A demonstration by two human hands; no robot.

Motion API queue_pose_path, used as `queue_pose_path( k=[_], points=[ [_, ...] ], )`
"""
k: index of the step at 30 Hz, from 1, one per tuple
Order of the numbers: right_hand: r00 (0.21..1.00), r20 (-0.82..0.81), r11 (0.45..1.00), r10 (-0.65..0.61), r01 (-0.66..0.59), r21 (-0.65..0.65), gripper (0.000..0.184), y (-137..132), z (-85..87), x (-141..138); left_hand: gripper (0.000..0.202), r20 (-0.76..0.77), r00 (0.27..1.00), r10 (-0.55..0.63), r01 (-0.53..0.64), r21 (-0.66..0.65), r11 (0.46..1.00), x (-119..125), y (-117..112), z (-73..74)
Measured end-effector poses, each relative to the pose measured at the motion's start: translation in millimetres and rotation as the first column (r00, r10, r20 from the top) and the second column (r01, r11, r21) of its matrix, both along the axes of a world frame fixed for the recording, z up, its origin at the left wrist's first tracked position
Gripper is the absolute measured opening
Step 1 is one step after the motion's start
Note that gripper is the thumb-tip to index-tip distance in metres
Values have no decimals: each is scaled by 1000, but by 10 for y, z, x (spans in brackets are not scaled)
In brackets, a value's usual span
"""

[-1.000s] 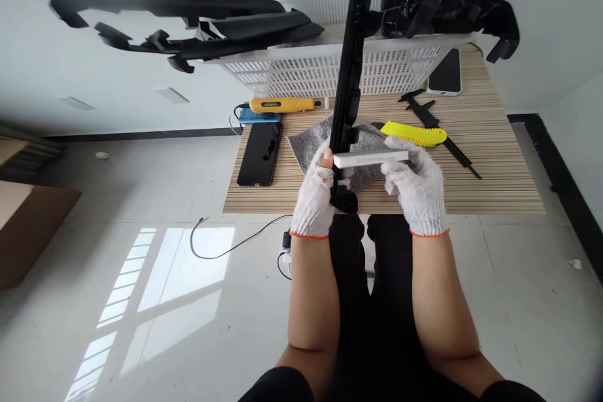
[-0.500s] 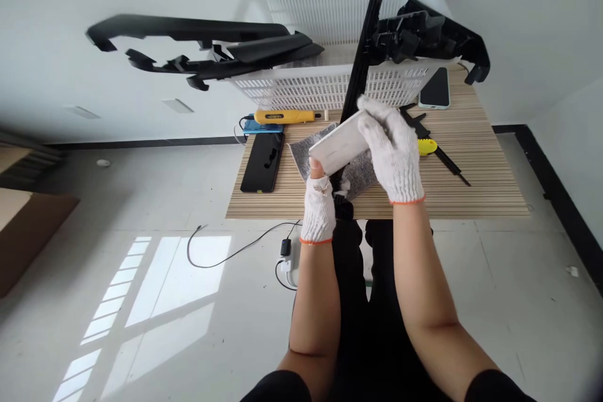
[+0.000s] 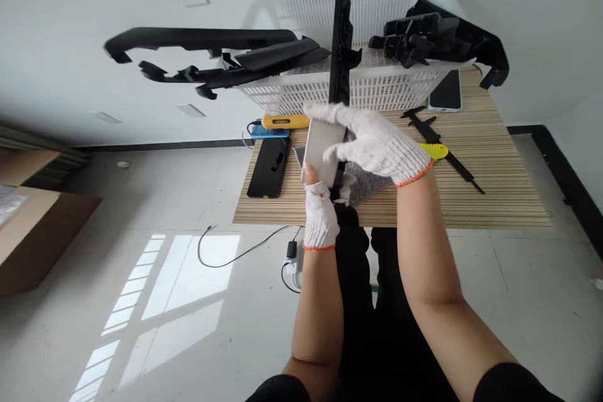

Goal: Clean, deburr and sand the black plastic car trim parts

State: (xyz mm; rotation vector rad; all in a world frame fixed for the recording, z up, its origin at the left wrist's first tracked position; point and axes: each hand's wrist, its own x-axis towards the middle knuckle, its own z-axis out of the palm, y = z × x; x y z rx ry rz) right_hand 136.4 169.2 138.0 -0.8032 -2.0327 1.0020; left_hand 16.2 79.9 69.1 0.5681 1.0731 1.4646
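Observation:
My left hand, in a white knit glove with the thumb bare, is closed around the lower part of a long black plastic trim strip. Gloved fingertips show on the strip's right side. Its thumb presses the lower left corner of a flat white rectangular piece, which lies over the strip. My right hand, also gloved, grips this piece, fingers across its top edge and thumb on its face. Under the hands is a grey cloth, partly hidden.
A white plastic basket behind holds several black trim parts. On the wood-slat table lie a yellow pen-like tool, a dark phone, a second phone, a black caliper and a yellow-handled tool.
The white piece has turned more upright, and my right hand has swung to reach across it from the right. The trim strip's upper end has tilted left. The view has shifted slightly.

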Motion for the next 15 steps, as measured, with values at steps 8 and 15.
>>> queue_pose_path(
  k=[8,15],
  points=[
    [976,-176,980,-128,97,-173,38,-51,-66,200,96,-29,999,-39,38,-14,999,-91,18,49],
    [995,-27,940,-98,83,-332,33,-180,-135,146,88,-103,978,181,-189,-76,979,-124,38,-72]
  ],
)
